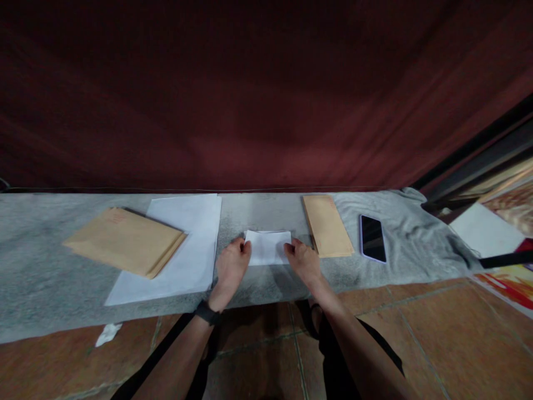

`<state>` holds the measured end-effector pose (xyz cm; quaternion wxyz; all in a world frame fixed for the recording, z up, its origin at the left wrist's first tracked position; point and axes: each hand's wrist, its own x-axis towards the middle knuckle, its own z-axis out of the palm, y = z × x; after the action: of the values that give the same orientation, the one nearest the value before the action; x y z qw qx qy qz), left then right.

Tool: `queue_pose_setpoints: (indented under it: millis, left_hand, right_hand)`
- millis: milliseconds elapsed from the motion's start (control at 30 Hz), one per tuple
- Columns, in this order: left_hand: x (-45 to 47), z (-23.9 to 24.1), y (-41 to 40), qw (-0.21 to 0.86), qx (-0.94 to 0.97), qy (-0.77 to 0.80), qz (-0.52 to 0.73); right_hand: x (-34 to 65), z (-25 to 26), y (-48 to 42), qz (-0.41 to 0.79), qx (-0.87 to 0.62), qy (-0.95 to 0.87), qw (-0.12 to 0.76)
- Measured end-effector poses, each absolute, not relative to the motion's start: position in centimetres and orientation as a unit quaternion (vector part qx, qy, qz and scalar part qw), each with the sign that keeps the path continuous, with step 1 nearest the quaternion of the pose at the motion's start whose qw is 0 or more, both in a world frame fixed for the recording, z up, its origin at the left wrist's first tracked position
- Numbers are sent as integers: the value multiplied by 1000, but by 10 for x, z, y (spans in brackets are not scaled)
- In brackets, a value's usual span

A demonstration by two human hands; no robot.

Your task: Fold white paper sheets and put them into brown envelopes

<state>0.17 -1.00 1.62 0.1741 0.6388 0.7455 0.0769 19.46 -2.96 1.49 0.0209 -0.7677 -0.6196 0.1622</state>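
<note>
A folded sheet of white paper (268, 249) is held level between my two hands, just over the grey cloth near its front edge. My left hand (232, 264) pinches the paper's left end, thumb on top and the other fingers curled. At the right end, my right hand (305, 260) grips it the same way. Just right of that hand lies a small stack of brown envelopes (330, 226). To the left of my left hand, large white sheets (195, 239) lie flat, partly covered by a thicker stack of brown envelopes (125, 239).
A phone (373, 239) with a pale purple case lies on the grey cloth (420, 239) at the right. Behind the cloth rises a dark red surface (266, 111). A crumpled white tissue (109, 334) is on the tiled floor (437, 328). Printed boards (510, 222) stand at far right.
</note>
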Motion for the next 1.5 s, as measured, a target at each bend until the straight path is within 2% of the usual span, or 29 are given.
queue_pose_setpoints:
  millis: [233, 567, 1100, 1333, 1500]
  left_hand:
    - [8, 12, -13, 115, 645, 753, 60]
    - [3, 18, -8, 155, 638, 752, 51]
    - [11, 11, -18, 81, 664, 742, 38]
    - [14, 10, -20, 69, 683, 726, 29]
    - [16, 9, -21, 66, 690, 721, 25]
  right_hand:
    - [190, 12, -27, 124, -778, -616, 15]
    - [194, 8, -23, 122, -771, -625, 5]
    - [185, 0, -29, 43, -766, -642, -9]
    - [182, 0, -30, -32, -732, -676, 79]
    - [163, -16, -38, 18, -613, -775, 152]
